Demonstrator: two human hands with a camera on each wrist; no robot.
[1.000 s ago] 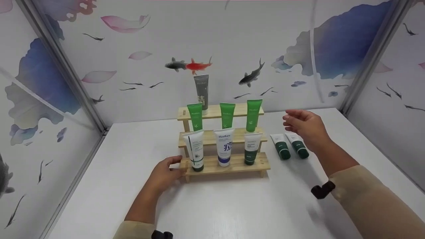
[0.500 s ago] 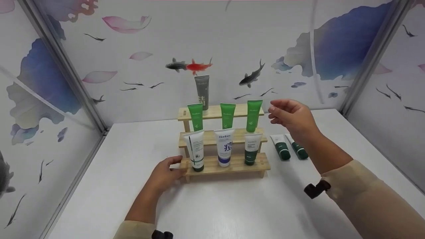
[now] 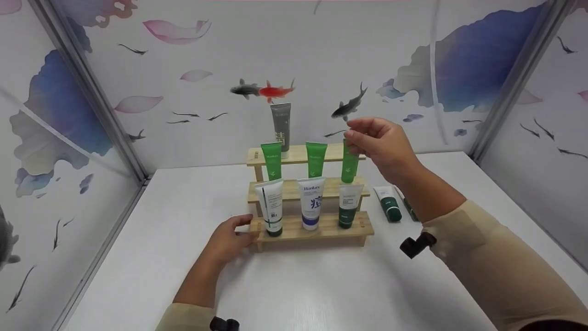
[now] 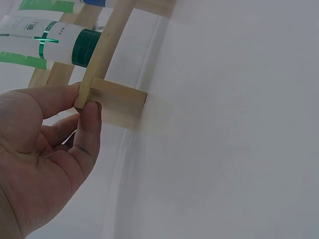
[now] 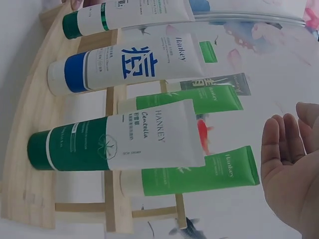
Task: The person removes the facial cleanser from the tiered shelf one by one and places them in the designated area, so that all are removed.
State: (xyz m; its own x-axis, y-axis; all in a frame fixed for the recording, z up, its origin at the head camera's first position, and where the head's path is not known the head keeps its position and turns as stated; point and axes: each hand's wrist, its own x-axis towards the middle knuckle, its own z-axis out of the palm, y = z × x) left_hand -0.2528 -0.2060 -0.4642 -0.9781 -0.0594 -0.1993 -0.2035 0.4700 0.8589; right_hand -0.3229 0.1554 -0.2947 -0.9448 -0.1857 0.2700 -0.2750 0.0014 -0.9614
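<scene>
My left hand (image 3: 231, 240) pinches the left end of the lowest step of a three-step wooden rack (image 3: 328, 225); the left wrist view shows thumb and fingers on the wood edge (image 4: 84, 94). My right hand (image 3: 386, 149), fingers loosely bent and holding nothing, hovers by the top of the rightmost green tube (image 3: 350, 170), partly covering it. In the right wrist view, a gap separates this hand from that tube. Two more green tubes, left (image 3: 273, 161) and middle (image 3: 315, 161), share the middle step. A grey tube (image 3: 282, 126) stands at the top step's left.
On the lowest step stand a white tube with green stripe (image 3: 271, 207), a white-and-blue tube (image 3: 311, 202) and a white-and-dark-green tube (image 3: 349, 207). Right of the rack lie two similar white-and-green tubes, one nearer (image 3: 389, 207), the other (image 3: 410, 209) partly behind my forearm. Printed walls enclose the white table.
My right hand has moved left and upward, from above the lying tubes to the rightmost green tube's top. The left hand keeps its place on the rack.
</scene>
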